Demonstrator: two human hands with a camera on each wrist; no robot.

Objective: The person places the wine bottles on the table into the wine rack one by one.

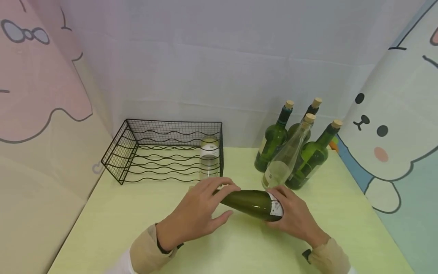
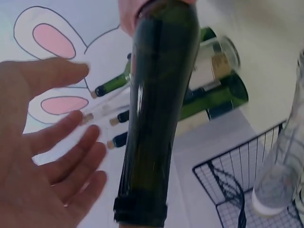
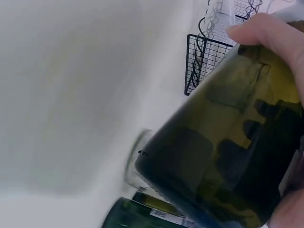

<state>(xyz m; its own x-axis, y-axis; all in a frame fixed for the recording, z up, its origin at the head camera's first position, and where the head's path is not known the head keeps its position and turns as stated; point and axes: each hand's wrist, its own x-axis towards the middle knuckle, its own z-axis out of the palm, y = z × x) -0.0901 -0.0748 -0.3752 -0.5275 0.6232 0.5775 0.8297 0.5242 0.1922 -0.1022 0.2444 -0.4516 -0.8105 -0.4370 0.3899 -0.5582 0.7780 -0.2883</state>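
Observation:
A dark green wine bottle (image 1: pixel 251 203) lies sideways in the air over the table, its neck pointing left. My right hand (image 1: pixel 291 213) grips it around the labelled base end, thumb and fingers on opposite sides. Beside the neck is my left hand (image 1: pixel 202 211), fingers spread and loosely bent. The left wrist view shows a gap between that hand (image 2: pixel 52 142) and the bottle (image 2: pixel 156 104), whose neck end carries a dark ring. Just beyond the left hand, a black wire wine rack (image 1: pixel 171 179) holds a clear bottle (image 1: pixel 209 154) at its right end; the hand hides the bottle's near part.
Several corked bottles stand at the back right: a clear bottle (image 1: pixel 282 165) and green bottles, including one on the left (image 1: pixel 273 140) and one on the right (image 1: pixel 311 160). A pale cloth (image 1: pixel 239 83) hangs behind the yellow-green table (image 1: pixel 239 251).

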